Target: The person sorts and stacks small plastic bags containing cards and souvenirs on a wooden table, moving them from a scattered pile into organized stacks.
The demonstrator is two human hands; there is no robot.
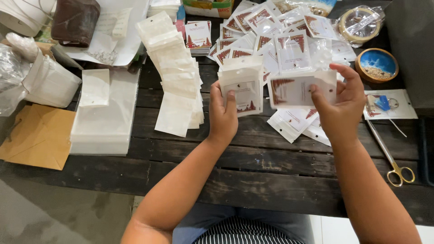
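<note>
The left hand (224,113) grips a small stack of clear packets (242,86) holding white cards, thumb pressed on its face, above the dark wooden table (271,167). The right hand (341,101) pinches a single bagged card (296,90) just beside it — a loose pile of packed cards (271,31) lies beyond, scissors (391,158) to the right.

White cards (296,90) printed with dark red tree motifs crowd a worktop (253,153) of dark weathered planks. Right of the cards sit a blue-and-sand bowl (376,64) and gold-handled scissors (391,158); left, translucent white pouches (174,77) and a tan envelope (38,135).
</note>
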